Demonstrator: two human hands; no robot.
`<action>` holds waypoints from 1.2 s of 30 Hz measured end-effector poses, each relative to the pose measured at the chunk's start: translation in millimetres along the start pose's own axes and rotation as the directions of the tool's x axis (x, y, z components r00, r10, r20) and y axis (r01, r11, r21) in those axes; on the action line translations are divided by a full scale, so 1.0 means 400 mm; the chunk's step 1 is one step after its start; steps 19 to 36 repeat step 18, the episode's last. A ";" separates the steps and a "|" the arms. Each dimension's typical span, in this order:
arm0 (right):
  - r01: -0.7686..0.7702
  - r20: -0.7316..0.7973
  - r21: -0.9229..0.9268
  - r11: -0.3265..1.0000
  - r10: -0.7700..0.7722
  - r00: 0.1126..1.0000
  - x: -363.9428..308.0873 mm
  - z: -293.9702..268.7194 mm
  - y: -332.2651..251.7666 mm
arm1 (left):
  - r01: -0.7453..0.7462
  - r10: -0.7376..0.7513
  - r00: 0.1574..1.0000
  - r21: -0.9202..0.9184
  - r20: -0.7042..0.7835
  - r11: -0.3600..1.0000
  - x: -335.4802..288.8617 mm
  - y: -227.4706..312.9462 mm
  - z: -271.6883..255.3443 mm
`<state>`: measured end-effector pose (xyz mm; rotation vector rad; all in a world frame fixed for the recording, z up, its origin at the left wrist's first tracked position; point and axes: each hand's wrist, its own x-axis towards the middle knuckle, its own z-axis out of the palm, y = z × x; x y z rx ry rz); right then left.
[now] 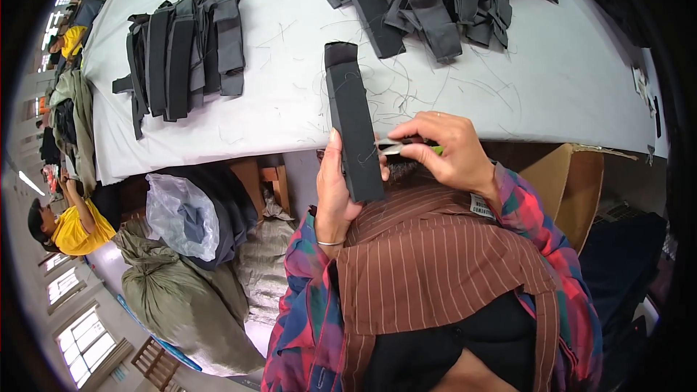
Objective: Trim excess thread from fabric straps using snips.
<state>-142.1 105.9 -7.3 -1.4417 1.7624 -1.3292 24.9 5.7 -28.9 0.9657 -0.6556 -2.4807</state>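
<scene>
My left hand (pixel 334 189) grips a dark grey fabric strip (pixel 350 112), stood nearly upright over the table's near edge, its thumb on the strip's left side. Loose threads trail from the strip. To the right, my right hand (pixel 454 149) is closed around small thread snips (pixel 392 147) with metal blades and a bit of green by the grip. The blades point at the strip's right edge, close to a loose thread; whether they touch it I cannot tell. My fingers partly cover the snips' body.
On the white-covered table (pixel 290 87), a row of dark strips (pixel 185 51) lies at left and a tangled heap of strips (pixel 435 3) at the far right, among thread scraps. Tied sacks (pixel 178 294), a plastic bag (pixel 181 214) and a cardboard box (pixel 581 196) stand below. People (pixel 80 225) work at left.
</scene>
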 end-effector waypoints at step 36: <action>-0.015 -0.046 -0.199 0.980 0.006 0.999 0.104 -0.078 0.005 | 0.118 -0.296 0.932 0.596 0.210 0.794 -0.035 0.084 0.030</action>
